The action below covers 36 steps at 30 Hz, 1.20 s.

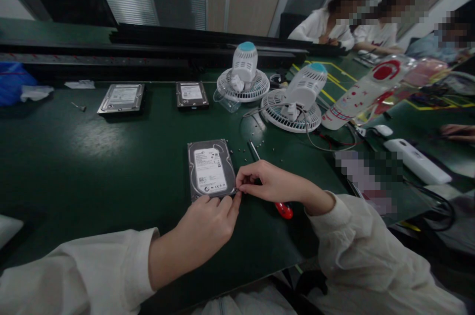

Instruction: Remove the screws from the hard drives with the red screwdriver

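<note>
A hard drive [211, 169] lies label up on the dark green table, just in front of me. My left hand [208, 223] rests at its near edge, fingers curled, index fingertip touching the near right corner. My right hand [265, 182] pinches at that same corner with thumb and fingers closed; what it pinches is too small to see. A screwdriver with a red handle [284, 210] lies under my right hand, its shaft pointing away. Several tiny screws [245, 149] are scattered right of the drive.
Two more hard drives [121, 98] [191, 94] lie further back. Two small white fans [243, 75] [297, 102] lie face down, with a plastic bottle [363, 93] and a white remote-like device [417, 160] to the right. Other people sit at the far right.
</note>
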### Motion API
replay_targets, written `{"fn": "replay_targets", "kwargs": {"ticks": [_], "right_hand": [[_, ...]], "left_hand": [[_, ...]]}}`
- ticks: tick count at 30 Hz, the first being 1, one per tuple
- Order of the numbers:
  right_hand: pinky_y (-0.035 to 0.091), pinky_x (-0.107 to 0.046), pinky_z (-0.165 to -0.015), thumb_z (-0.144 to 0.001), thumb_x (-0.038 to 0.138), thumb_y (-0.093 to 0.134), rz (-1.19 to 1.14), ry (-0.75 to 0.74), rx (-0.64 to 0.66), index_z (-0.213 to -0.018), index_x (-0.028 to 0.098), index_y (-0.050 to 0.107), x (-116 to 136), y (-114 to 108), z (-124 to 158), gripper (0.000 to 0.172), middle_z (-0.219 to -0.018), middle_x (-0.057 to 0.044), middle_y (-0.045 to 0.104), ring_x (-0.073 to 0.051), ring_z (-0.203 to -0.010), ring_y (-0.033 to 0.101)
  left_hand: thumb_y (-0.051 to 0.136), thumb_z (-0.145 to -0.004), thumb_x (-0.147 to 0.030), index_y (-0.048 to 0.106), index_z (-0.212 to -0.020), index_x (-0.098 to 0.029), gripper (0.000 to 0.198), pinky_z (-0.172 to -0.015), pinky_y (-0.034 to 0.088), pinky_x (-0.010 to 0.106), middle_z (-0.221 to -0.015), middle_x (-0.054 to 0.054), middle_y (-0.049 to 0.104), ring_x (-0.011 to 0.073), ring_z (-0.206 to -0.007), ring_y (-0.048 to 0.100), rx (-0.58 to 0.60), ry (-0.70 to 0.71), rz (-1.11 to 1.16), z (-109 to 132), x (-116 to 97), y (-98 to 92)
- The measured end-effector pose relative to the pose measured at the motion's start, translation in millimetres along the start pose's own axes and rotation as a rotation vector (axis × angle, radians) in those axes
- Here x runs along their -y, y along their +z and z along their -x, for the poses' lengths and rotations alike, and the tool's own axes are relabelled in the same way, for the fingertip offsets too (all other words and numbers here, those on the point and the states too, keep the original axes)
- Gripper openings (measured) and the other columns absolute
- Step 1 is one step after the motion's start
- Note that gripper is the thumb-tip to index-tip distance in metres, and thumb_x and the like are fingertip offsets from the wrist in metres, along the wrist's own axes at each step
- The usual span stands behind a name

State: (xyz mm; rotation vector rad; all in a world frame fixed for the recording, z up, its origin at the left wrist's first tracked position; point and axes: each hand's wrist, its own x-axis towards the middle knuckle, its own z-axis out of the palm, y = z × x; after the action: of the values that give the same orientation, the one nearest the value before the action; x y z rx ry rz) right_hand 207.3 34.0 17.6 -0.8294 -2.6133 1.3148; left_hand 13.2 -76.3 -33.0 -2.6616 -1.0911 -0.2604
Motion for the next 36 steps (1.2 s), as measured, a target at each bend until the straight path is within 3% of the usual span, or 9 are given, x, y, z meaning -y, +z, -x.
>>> {"fn": "replay_targets", "kwargs": {"ticks": [7,13,16,20,25,28,30,36], "right_hand": [[0.048,-0.02,-0.068,-0.087,0.014,0.057,0.08,-0.089,-0.031,-0.087,0.013,0.067,3.0,-3.2,2.1,0.01,-0.08,-0.001,0.068,-0.009,-0.071,0.061],[0.045,-0.028,-0.073,-0.092,0.016,0.05,0.335,0.011,-0.361,-0.096,0.013,0.067,3.6,-28.6,19.4,0.018,-0.09,-0.008,0.067,-0.016,-0.08,0.06],[0.048,-0.035,-0.082,-0.093,0.011,0.042,0.546,0.133,-0.432,-0.111,0.015,0.066,1.6,-34.9,34.5,0.03,-0.106,-0.012,0.064,-0.022,-0.094,0.063],[0.056,-0.032,-0.08,-0.093,0.01,0.043,0.754,0.116,-0.432,-0.124,0.02,0.059,-4.6,-17.9,57.3,0.036,-0.124,-0.012,0.056,-0.02,-0.094,0.067],[0.061,-0.033,-0.068,-0.087,-0.001,0.043,1.147,-0.099,-0.361,-0.136,0.018,0.046,-14.8,12.0,79.9,0.052,-0.13,-0.02,0.054,-0.022,-0.089,0.07],[0.062,-0.035,-0.07,-0.088,-0.001,0.04,1.199,-0.193,-0.292,-0.132,0.017,0.048,-15.7,16.9,84.5,0.048,-0.13,-0.023,0.057,-0.025,-0.096,0.072],[0.062,-0.036,-0.069,-0.089,0.0,0.039,1.225,-0.243,-0.244,-0.128,0.016,0.051,-14.8,16.3,84.2,0.044,-0.131,-0.024,0.059,-0.024,-0.09,0.072],[0.059,-0.033,-0.066,-0.092,0.006,0.045,1.239,-0.276,-0.163,-0.117,0.015,0.059,-13.8,11.4,81.2,0.03,-0.128,-0.019,0.063,-0.02,-0.085,0.068]], "left_hand": [[0.057,-0.091,-0.014,0.056,-0.133,-0.002,0.043,-0.054,0.042,0.034,-0.085,0.006,0.063,0.0193,-0.067,0.059,0.022,0.017,0.013,-0.8,0.6,-2.8],[0.059,-0.09,-0.013,0.052,-0.137,0.0,0.049,-0.054,0.043,0.034,-0.085,0.006,0.063,0.0188,-0.067,0.06,0.019,0.02,0.016,-0.2,0.0,-2.7],[0.061,-0.09,-0.015,0.052,-0.137,-0.001,0.05,-0.055,0.043,0.034,-0.085,0.005,0.064,0.0185,-0.067,0.06,0.012,0.013,0.025,0.7,-0.4,-1.4],[0.062,-0.09,-0.015,0.052,-0.136,-0.002,0.049,-0.055,0.044,0.034,-0.087,0.006,0.065,0.019,-0.069,0.062,0.019,0.013,0.029,0.5,-0.3,-1.5],[0.062,-0.089,-0.014,0.052,-0.137,-0.001,0.05,-0.055,0.044,0.034,-0.088,0.007,0.067,0.0193,-0.07,0.064,0.02,0.021,0.032,-0.9,0.1,-3.8],[0.061,-0.09,-0.013,0.052,-0.137,-0.001,0.049,-0.053,0.042,0.032,-0.079,0.006,0.068,0.0179,-0.064,0.063,0.041,0.029,0.013,-1.1,-0.3,-5.0],[0.061,-0.09,-0.013,0.053,-0.137,-0.001,0.049,-0.051,0.039,0.031,-0.071,0.004,0.066,0.0167,-0.059,0.061,0.068,0.032,-0.005,-1.0,-0.9,-5.8],[0.061,-0.092,-0.013,0.054,-0.136,-0.001,0.047,-0.048,0.037,0.029,-0.067,0.004,0.066,0.016,-0.054,0.06,0.075,0.026,-0.023,-1.0,-2.4,-6.2]]}}
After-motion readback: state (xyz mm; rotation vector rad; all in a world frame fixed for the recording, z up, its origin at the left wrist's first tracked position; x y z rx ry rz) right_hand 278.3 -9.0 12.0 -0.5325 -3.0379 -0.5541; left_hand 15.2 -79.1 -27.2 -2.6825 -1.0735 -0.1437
